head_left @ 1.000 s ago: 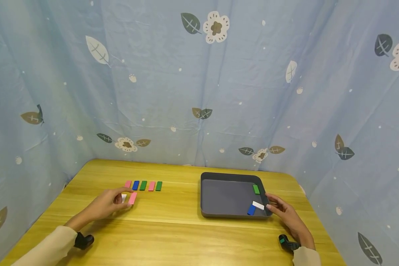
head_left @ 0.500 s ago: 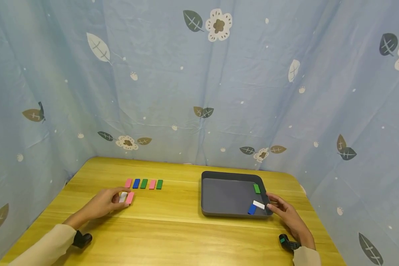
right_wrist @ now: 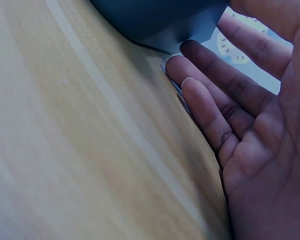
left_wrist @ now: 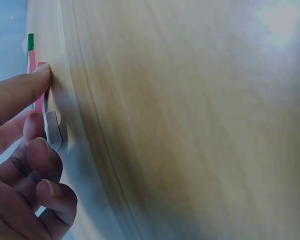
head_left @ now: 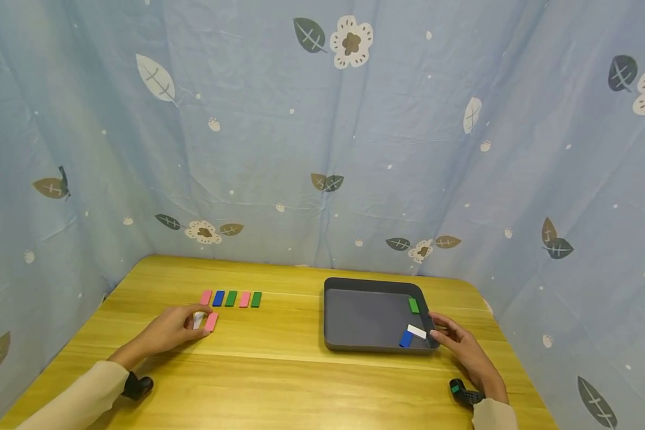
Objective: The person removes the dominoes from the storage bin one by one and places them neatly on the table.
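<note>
Pinching the near pink tile [head_left: 212, 322] end to end, its long axis running near to far, the left hand [head_left: 166, 328] holds it at the left of the tabletop [head_left: 279, 388], well left of the tray [head_left: 362, 316], whose right wall the right hand [head_left: 464, 348] touches with relaxed fingers.

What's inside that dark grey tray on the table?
Three small blocks lie in the dark grey tray, toward its right: a green block, a white block and a blue block. Its near wall's inner face and anything under the blocks are hidden.
</note>
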A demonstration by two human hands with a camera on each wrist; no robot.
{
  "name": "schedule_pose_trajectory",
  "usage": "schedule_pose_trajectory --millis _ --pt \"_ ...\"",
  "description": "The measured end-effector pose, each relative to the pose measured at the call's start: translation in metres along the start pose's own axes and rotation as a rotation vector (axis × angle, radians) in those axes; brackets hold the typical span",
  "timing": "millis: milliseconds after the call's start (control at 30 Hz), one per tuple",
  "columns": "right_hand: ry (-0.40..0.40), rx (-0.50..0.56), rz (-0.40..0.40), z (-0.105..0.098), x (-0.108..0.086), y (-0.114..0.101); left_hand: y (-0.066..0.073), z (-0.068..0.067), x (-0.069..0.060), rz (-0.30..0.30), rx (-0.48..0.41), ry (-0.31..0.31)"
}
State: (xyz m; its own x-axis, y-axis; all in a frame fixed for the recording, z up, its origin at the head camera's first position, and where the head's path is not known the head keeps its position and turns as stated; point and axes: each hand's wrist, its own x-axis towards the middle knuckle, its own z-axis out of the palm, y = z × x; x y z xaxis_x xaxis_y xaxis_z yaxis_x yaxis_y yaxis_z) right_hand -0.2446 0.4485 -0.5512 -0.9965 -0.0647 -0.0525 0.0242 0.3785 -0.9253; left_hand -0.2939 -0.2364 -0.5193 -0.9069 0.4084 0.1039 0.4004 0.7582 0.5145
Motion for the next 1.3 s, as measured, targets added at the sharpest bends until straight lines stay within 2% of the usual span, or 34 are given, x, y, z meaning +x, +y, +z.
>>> schedule_pose_trajectory --millis 400,633,833,1100,1300 --pt "0.002 -0.002 -0.006 -0.001 0.001 0.002 0.003 -0.001 0.002 -0.010 -0.013 -0.023" --pt "0.004 -0.003 -0.018 -0.003 0.001 0.003 0.011 -0.006 0.007 0.040 -0.027 0.007" --pt "0.006 -0.020 -0.015 -0.003 0.000 0.002 0.026 -0.009 0.022 0.062 -0.041 0.040" --pt "0.018 -0.027 -0.004 -0.002 0.001 0.003 0.054 -0.009 0.050 0.112 -0.043 0.055" --pt "0.011 -0.024 0.002 -0.001 0.001 0.001 0.077 -0.003 0.073 0.165 -0.063 0.036"
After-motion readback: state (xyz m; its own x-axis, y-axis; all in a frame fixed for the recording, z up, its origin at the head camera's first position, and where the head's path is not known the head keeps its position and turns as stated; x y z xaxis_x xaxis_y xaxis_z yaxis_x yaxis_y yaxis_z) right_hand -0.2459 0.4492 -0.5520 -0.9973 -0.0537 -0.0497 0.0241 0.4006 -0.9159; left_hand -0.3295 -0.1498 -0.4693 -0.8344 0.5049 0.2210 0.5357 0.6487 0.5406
